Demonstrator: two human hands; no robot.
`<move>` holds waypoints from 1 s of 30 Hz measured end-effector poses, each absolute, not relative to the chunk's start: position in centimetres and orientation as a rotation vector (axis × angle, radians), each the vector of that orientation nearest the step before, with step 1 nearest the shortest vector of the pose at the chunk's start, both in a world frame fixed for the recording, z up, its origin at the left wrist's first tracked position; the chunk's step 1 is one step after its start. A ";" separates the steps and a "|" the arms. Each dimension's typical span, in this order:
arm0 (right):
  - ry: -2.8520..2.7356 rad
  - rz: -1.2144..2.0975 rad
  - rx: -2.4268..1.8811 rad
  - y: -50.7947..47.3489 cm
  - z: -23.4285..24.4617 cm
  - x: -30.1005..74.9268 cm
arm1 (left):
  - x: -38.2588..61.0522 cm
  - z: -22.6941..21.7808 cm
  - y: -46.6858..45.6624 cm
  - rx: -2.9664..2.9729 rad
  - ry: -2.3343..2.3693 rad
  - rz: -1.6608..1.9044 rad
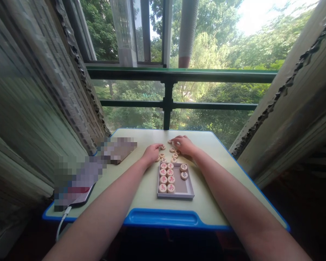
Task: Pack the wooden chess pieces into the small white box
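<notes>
In the head view, my left hand [152, 152] reaches to the loose pieces, its fingertips closed against a Chinese chess piece [163, 147]. My right hand [183, 145] is bent over the table farther right, fingertips drawn together at another round piece [169, 141]. Several more loose wooden pieces lie between and below the hands, among them one [174, 155] by the right wrist. Nearer to me is a shallow grey box [189, 194]. Two columns of red-marked pieces [163, 179] fill its left side, and two dark-marked pieces [184, 175] sit along its right side.
The pale table [141, 181] has a blue rim and a blue front groove [164, 217]. On its left lie blurred-out items [84, 177] and a white cable [62, 223]. A green railing [168, 75] stands beyond, with curtains [282, 90] on both sides.
</notes>
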State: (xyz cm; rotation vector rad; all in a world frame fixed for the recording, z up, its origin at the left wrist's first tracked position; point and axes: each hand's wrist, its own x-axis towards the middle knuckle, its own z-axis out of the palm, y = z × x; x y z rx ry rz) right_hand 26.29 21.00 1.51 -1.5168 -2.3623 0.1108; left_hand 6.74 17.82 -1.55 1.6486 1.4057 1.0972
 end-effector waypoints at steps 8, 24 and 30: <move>-2.338 0.172 -1.540 20.3 1.8 26.2 | 6.7 -1.3 17.7 1.708 1.426 1.045; -2.273 0.255 -1.505 19.8 1.9 26.2 | 6.8 -1.0 17.8 1.887 1.457 0.931; -2.224 0.299 -1.597 19.5 2.1 26.3 | 6.8 -1.0 17.7 1.806 1.424 0.938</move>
